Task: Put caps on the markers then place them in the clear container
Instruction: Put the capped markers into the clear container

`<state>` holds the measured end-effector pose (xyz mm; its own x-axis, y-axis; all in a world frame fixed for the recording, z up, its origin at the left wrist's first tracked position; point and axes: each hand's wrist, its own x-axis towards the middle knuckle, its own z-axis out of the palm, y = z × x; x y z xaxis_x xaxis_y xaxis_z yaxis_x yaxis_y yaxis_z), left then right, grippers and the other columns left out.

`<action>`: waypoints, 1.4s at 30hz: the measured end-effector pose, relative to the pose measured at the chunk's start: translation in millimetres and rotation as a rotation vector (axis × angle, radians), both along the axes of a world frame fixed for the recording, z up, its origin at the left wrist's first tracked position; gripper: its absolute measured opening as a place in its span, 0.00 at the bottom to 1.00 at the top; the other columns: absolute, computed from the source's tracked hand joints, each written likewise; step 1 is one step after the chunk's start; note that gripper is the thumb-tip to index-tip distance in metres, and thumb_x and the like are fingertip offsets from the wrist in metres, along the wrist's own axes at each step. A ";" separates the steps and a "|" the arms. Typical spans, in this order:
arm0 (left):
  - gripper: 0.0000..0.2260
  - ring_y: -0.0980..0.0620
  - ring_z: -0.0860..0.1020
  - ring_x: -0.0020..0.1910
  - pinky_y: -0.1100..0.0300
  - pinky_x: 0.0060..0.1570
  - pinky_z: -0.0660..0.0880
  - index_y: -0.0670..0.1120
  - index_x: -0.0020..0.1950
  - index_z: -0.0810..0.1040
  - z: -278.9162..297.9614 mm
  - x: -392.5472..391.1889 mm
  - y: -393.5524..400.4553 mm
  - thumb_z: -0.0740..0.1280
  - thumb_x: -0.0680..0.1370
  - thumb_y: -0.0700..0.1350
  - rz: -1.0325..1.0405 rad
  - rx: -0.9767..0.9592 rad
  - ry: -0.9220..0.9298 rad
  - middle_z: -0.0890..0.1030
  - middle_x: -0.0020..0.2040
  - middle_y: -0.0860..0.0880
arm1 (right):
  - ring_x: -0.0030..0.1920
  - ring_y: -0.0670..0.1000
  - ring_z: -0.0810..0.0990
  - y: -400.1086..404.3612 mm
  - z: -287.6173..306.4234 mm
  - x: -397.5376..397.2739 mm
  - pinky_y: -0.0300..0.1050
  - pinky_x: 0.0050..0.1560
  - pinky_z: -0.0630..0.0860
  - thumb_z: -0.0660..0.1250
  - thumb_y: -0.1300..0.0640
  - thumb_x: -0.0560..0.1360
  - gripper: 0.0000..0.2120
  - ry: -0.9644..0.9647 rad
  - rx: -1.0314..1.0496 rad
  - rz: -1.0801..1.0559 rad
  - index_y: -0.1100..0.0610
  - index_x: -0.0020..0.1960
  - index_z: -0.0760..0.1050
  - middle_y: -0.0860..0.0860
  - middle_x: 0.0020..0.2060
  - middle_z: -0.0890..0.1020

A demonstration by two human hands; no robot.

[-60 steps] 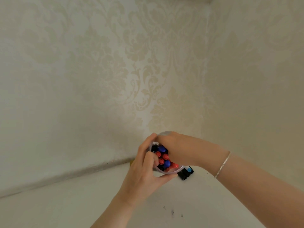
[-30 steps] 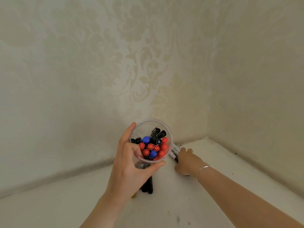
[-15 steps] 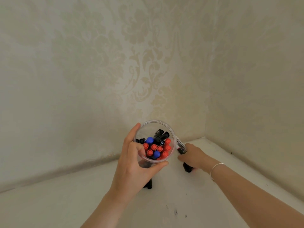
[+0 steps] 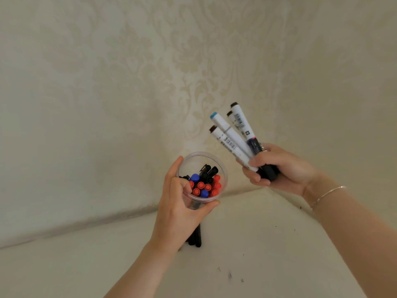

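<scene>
My left hand point(image 4: 178, 208) grips the clear container point(image 4: 223, 171) from its left side, raised above the table. Inside stand several markers with red, blue and black caps point(image 4: 204, 183). My right hand point(image 4: 279, 171) is lifted to the right of the container and grips a bunch of white-barrelled markers point(image 4: 233, 138), their back ends fanned up and left and their black caps down in my palm.
Black markers point(image 4: 196, 237) lie on the white table point(image 4: 247, 244) just below my left hand, partly hidden by it. Patterned cream walls meet in a corner right behind the container. Small dark specks dot the table near the front.
My right hand has picked up the bunch of markers from the table by the corner and raised it beside the container. My left hand keeps holding the container.
</scene>
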<state>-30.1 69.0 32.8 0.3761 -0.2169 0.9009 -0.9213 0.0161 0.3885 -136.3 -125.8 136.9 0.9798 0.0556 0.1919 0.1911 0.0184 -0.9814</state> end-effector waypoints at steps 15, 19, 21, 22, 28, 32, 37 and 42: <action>0.24 0.50 0.66 0.72 0.49 0.58 0.77 0.50 0.47 0.65 -2.9 9.8 -1.4 0.79 0.65 0.45 -0.101 0.013 0.040 0.60 0.77 0.50 | 0.45 0.53 0.75 48.0 31.5 9.8 0.45 0.36 0.66 0.63 0.58 0.71 0.05 -0.136 -1.644 -0.491 0.50 0.42 0.68 0.47 0.45 0.73; 0.23 0.50 0.66 0.72 0.52 0.59 0.77 0.49 0.49 0.65 -4.1 12.4 -4.3 0.78 0.66 0.46 -0.105 0.011 0.010 0.60 0.76 0.49 | 0.46 0.55 0.77 53.4 27.7 12.6 0.43 0.31 0.58 0.60 0.60 0.73 0.06 -0.212 -1.883 -0.545 0.50 0.47 0.69 0.47 0.44 0.70; 0.23 0.50 0.66 0.73 0.51 0.59 0.77 0.51 0.49 0.65 -3.2 13.0 -4.4 0.77 0.66 0.48 -0.113 -0.007 0.025 0.60 0.76 0.52 | 0.46 0.54 0.78 57.1 24.7 15.0 0.43 0.29 0.55 0.60 0.61 0.74 0.08 -0.232 -1.944 -0.564 0.51 0.52 0.71 0.47 0.43 0.69; 0.23 0.50 0.66 0.73 0.50 0.58 0.77 0.51 0.49 0.65 -2.9 13.4 -4.1 0.77 0.66 0.48 -0.112 -0.004 0.023 0.60 0.76 0.53 | 0.46 0.54 0.78 59.6 23.8 16.2 0.42 0.28 0.55 0.60 0.62 0.75 0.10 -0.228 -1.960 -0.567 0.51 0.54 0.71 0.47 0.43 0.68; 0.23 0.60 0.65 0.72 0.67 0.57 0.74 0.53 0.49 0.64 -1.1 10.5 -2.2 0.75 0.66 0.55 0.040 0.067 -0.046 0.60 0.76 0.53 | 0.47 0.55 0.76 77.8 34.3 16.5 0.45 0.42 0.64 0.59 0.63 0.77 0.11 -0.035 -1.994 -0.610 0.55 0.58 0.71 0.50 0.44 0.73; 0.22 0.62 0.64 0.72 0.64 0.57 0.75 0.51 0.49 0.65 -1.1 8.1 -1.6 0.76 0.66 0.52 0.078 0.113 -0.090 0.61 0.76 0.47 | 0.34 0.51 0.70 81.7 45.0 15.0 0.43 0.35 0.67 0.60 0.60 0.76 0.05 0.178 -1.898 -0.522 0.56 0.52 0.69 0.49 0.33 0.67; 0.22 0.67 0.63 0.69 0.66 0.56 0.74 0.50 0.48 0.64 -2.9 8.0 1.5 0.75 0.67 0.54 0.092 0.164 -0.136 0.61 0.75 0.47 | 0.26 0.53 0.75 75.3 61.0 22.2 0.44 0.33 0.74 0.67 0.63 0.68 0.26 0.407 -1.445 -0.363 0.56 0.58 0.55 0.57 0.33 0.77; 0.22 0.61 0.65 0.71 0.64 0.57 0.75 0.50 0.48 0.65 -5.5 9.8 2.1 0.76 0.66 0.53 0.103 0.133 -0.129 0.62 0.75 0.46 | 0.28 0.53 0.77 66.5 62.3 27.2 0.42 0.31 0.76 0.69 0.67 0.65 0.18 0.290 -1.169 -0.356 0.59 0.53 0.69 0.55 0.33 0.79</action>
<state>-20.3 71.1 27.3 0.2860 -0.3035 0.9089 -0.9576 -0.1245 0.2598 -109.1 -59.4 199.1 0.9733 -0.2287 -0.0180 -0.2181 -0.8979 -0.3825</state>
